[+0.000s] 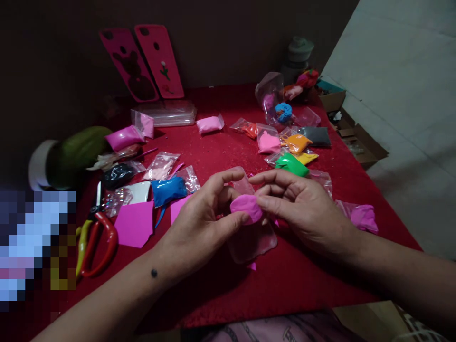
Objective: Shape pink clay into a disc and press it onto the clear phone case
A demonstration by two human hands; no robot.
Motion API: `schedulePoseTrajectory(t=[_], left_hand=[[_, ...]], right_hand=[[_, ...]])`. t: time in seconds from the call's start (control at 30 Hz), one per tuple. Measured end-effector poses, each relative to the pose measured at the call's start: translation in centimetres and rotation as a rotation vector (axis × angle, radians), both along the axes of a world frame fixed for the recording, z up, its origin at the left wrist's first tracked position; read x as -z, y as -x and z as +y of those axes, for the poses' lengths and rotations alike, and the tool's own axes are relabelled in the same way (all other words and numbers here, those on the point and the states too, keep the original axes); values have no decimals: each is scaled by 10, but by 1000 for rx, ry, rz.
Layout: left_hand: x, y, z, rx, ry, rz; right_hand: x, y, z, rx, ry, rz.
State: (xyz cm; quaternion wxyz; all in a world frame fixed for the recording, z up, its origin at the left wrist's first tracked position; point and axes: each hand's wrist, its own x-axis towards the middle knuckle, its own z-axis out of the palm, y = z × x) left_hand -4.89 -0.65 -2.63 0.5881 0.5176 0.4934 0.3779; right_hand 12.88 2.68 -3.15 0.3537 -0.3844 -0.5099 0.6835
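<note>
**Pink clay (pixel 245 203) between my left hand (pixel 210 213) and right hand (pixel 302 206)**

The clay is a flattened disc with a dented surface. My left hand is clamped on its near side, the thumb pressed to the face and the fingers curled behind. My right hand closes on the opposite edge, thumb against the rim; its index finger extends beyond the disc, clear of it. Below both hands lies a clear case (pixel 252 244), partly hidden by them, on the red cloth (pixel 199 294).

Just beyond my left hand is a blue packet (pixel 169 188); to its left lie a pink sheet (pixel 134 225) and, farther out, scissors (pixel 103 247) with one red and one yellow handle. A black packet (pixel 121 175) lies past the sheet.

Just beyond my right hand is a green packet (pixel 291 164), with an orange packet (pixel 297 142) behind it. To the right of that hand, near the wrist, is a magenta packet (pixel 365 218).

Well ahead of my left hand, two phone cases stand tilted: one with a bear shape (pixel 133 71), one with a flower (pixel 164 71). A clear box (pixel 174 114) lies before them.
</note>
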Motion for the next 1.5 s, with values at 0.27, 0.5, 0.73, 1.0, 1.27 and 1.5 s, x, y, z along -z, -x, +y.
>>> schedulePoseTrajectory(t=[0.27,0.5,0.73,1.0,1.27,1.5], left_hand=[[-3,-2,-3,53,83,-66],[-3,0,-1,64,27,-56],[-4,-1,-1,37,53,-76],[-5,-7,2,-47,148,-221],[1,-2,-1,2,88,-182],[-3,1,2,39,186,-291]], right_hand=[[-1,-2,0,15,-19,20],[-1,0,2,-8,39,31],[1,1,1,51,3,-3],[3,1,1,74,22,74],[5,0,3,62,55,53],[7,-1,2,118,76,151]])
